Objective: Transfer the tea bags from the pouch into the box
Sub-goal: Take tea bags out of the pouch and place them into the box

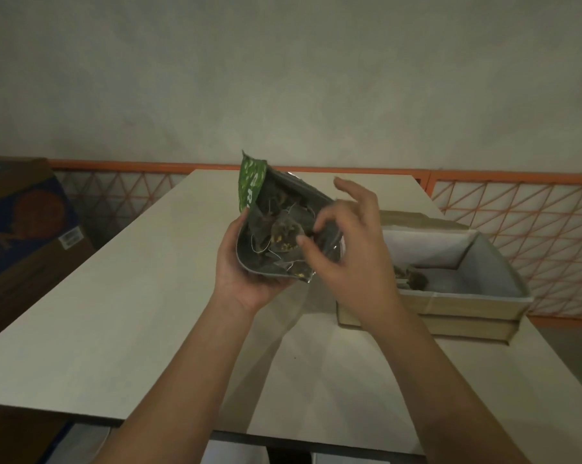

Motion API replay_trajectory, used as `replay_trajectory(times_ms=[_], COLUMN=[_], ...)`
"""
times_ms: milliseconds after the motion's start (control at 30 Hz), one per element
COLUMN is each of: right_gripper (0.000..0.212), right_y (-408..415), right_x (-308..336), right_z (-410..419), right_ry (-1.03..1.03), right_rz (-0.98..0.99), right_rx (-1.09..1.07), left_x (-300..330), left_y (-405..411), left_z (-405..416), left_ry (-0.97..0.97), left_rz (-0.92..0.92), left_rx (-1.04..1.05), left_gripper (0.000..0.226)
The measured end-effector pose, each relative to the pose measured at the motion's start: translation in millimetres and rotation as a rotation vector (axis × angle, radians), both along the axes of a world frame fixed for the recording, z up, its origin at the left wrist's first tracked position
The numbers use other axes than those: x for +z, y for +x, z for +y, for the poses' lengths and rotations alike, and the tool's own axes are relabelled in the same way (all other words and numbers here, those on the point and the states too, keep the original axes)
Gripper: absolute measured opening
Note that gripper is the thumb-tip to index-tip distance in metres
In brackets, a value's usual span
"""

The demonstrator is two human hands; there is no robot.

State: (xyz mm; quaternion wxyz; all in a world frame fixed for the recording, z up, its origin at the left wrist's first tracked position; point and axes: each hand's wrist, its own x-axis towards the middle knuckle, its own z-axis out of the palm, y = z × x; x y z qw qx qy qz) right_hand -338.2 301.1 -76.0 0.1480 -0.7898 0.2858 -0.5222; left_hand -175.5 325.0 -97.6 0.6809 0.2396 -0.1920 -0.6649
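Cradling crinkled foil pouch, left hand; cardboard box beside.

The scene is dim and flat, with a greenish-grey cast over the wall and the pale table — no lamp shows, and the light seems soft and diffuse. Faint, blurred shadows of the forearms spread across the table toward the near edge, and the silver inside of the pouch carries only a weak sheen. The wide-angle lens bends the table edges and orange railing outward — detail is soft throughout, smeared most at the corners.
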Motion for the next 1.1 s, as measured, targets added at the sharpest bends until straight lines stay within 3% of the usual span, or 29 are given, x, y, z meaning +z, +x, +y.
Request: replay_trajectory(times_ms=[167,300,400,600,867,1000,1100], right_gripper=[0.039,0.022,0.013,0.013,0.012,0.018,0.021], right_y=[0,-4,-12,-39,-73,-83,-87], right_x=[-19,-18,-10,19,43,36,21], right_z=[10,7,4,0,-18,-29,-36], right_ry=[0.077,0.093,0.230,0.404,0.424,0.416,0.467], right_rz=[0.254,0.261,0.102,-0.295,-0.646,-0.578,-0.335], right_rx=[-0.220,-0.247,-0.121,-0.010,0.030,-0.058,-0.157], left_x=[-1,-1,0,7,15,18,17], left_y=[-3,-5,-6,-16,-29,-34,-35], left_z=[2,3,0,-3,-10,-11,-11], left_ry=[0.035,0.024,0.035,0.028,-0.001,-0.025,-0.033], left_rz=[-0.069,-0.049,-0.021,0.042,0.065,0.063,0.072], left_rx=[0.033,-0.012,-0.026,-0.016,-0.055,-0.063,-0.063], left_gripper=[0.055,0.061,0.064,0.054,0.052,0.052,0.052])
